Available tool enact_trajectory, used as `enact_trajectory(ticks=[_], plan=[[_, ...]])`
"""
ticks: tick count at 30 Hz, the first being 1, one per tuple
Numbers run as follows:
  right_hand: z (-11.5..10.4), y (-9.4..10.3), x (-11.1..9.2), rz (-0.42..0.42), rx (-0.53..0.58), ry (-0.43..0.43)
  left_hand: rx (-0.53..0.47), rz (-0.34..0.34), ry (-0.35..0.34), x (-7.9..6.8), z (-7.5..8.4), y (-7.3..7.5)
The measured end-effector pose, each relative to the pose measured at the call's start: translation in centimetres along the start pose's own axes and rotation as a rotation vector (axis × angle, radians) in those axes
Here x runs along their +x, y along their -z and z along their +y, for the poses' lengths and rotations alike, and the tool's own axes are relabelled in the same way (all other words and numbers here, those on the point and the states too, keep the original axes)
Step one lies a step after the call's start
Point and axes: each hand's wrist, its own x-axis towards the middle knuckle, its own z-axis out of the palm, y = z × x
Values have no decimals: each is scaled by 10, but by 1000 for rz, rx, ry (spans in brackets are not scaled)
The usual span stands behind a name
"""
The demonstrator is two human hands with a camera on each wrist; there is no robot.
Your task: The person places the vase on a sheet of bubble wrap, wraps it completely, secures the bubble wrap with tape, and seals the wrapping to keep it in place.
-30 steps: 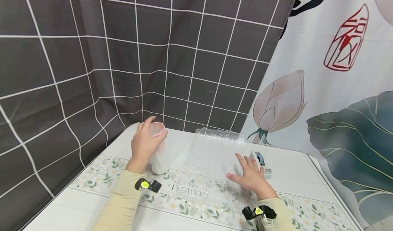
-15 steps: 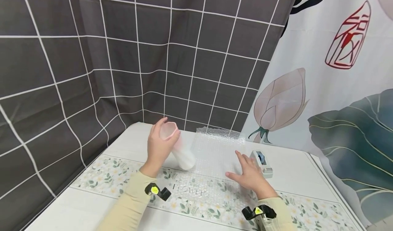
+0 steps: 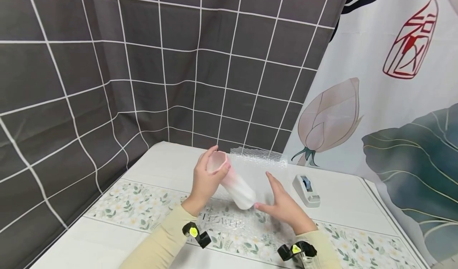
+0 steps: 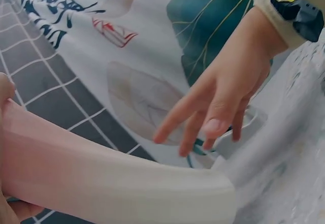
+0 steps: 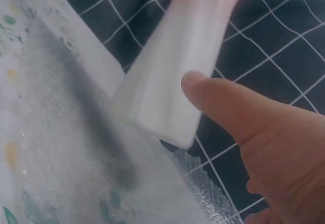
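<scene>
While the left hand (image 3: 204, 181) grips it near the rim, the vase (image 3: 239, 190) hangs tilted over the bubble wrap (image 3: 258, 161), its mouth up and to the left on my head feed, its base down and to the right. I see a pale pink rim with an angular, many-sided outline and a soft pink inner wall behind it. From the rim the pink fades gradually along the body into plain white, and gentle slanting facets run down the sides. Close up on my left wrist feed the surface looks smooth and low in shine, turning creamy towards the foot; on my right wrist feed the white end shows faint lengthwise ridges, a straight bottom edge and a rounded corner. The left grip is clamped on the vase, thumb on one side of the mouth, fingers on the other. The right hand (image 3: 288, 211) has its thumb and fingers spread apart just beside the base; its thumb overlaps the white wall on my right wrist feed, and I cannot tell whether it touches. Beyond that hand, a white tape dispenser (image 3: 307, 191) with a blue part sits on the flower-printed table (image 3: 343, 193).
</scene>
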Motion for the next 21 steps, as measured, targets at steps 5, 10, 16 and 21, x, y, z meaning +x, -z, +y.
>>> enact_trajectory(ticks=[5,10,16,21], plan=[[-4,-10,2,4,39,21,-37,-25,-41,-8,15,-4],[-9,-15,3,20,57,51,-87,-50,-88,-13,11,-10],[-13,-19,5,36,50,108,-166,-98,-41,-17,9,-17],[-11,-27,5,67,-29,146,-177,-102,-12,-20,8,-18]])
